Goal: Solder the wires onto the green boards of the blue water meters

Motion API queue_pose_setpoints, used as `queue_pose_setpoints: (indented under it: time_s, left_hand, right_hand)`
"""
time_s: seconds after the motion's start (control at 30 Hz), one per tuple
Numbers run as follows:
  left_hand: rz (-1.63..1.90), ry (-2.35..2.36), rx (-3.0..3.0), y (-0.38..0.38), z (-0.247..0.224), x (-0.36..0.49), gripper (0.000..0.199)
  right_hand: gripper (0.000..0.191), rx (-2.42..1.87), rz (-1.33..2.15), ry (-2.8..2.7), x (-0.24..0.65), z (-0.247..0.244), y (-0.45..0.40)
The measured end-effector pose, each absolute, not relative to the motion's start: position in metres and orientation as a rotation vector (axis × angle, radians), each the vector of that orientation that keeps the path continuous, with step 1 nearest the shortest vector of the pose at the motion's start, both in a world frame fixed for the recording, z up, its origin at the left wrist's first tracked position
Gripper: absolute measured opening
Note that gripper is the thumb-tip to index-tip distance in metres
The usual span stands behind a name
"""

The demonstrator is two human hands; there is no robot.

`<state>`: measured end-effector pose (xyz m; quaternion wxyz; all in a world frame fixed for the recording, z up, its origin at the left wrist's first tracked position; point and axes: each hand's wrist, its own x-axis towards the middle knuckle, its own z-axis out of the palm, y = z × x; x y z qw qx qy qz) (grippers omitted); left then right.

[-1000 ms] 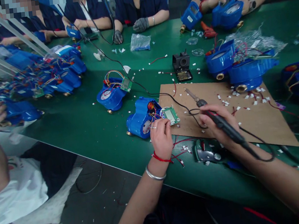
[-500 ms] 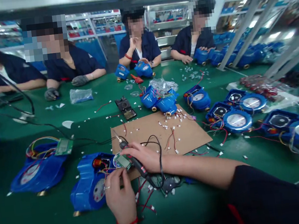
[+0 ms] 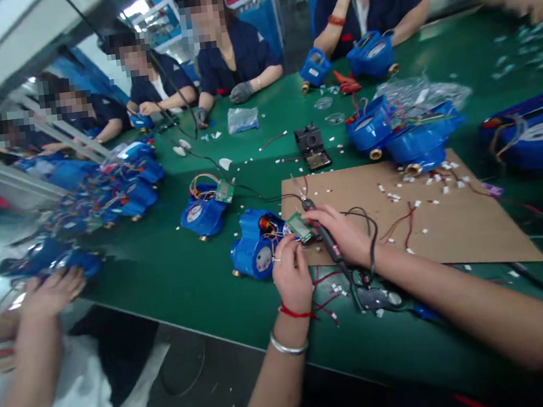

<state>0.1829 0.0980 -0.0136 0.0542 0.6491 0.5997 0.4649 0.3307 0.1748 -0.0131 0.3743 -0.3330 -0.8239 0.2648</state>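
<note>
My left hand (image 3: 292, 276) is closed, its fingertips pinching the lower edge of a small green circuit board (image 3: 298, 226) with a grey display. Wires run from the board toward an open blue water meter (image 3: 252, 248) lying just left of it. In my right hand (image 3: 342, 231) is a soldering iron (image 3: 325, 235) with a black and red handle, its tip pointing up and away from the board. The fingers of my right hand reach the board's right edge; whether they grip it I cannot tell. Under the board lies a brown cardboard sheet (image 3: 470, 226).
Another wired meter (image 3: 201, 215) stands to the left, and more meters (image 3: 401, 133) sit behind the cardboard. Loose connectors and red wires are scattered about. A black open box (image 3: 313, 146) lies farther back. Co-workers sit opposite; a nearby person's hand (image 3: 58, 290) touches meters at left.
My view has swung left and tilted, bringing the co-worker at left and a pile of meters into sight. Both hands keep their hold at the board, and the iron stays in my right hand.
</note>
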Motion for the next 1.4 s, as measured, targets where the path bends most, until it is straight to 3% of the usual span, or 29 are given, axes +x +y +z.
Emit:
queue_pose_setpoints:
  time_s: [0.33,0.57,0.73,0.83,1.17,1.4]
  left_hand:
    - [1.417,1.835,1.923,0.100,-0.017,0.184,0.012]
    - [1.415,1.812,1.965,0.100,-0.019,0.182,0.013]
    - [1.398,1.820,1.972,0.100,-0.017,0.182,0.014]
    - [1.384,1.814,1.975,0.101,-0.017,0.182,0.014]
    - [1.363,1.845,1.961,0.101,-0.013,0.182,0.015]
    - [1.321,1.885,1.939,0.102,-0.013,0.182,0.015]
  right_hand:
    - [0.042,-0.761,0.611,-2.103,0.332,-0.008,0.172]
    - [0.043,-0.840,0.638,-1.876,0.342,0.028,0.156]
    - [0.021,-0.962,0.680,-1.578,0.359,0.043,0.154]
    - [0.009,-0.983,0.793,-1.560,0.372,0.039,0.156]
    - [0.012,-1.014,1.122,-1.586,0.379,0.012,0.148]
    - [0.012,-1.048,1.024,-1.720,0.380,0.009,0.148]
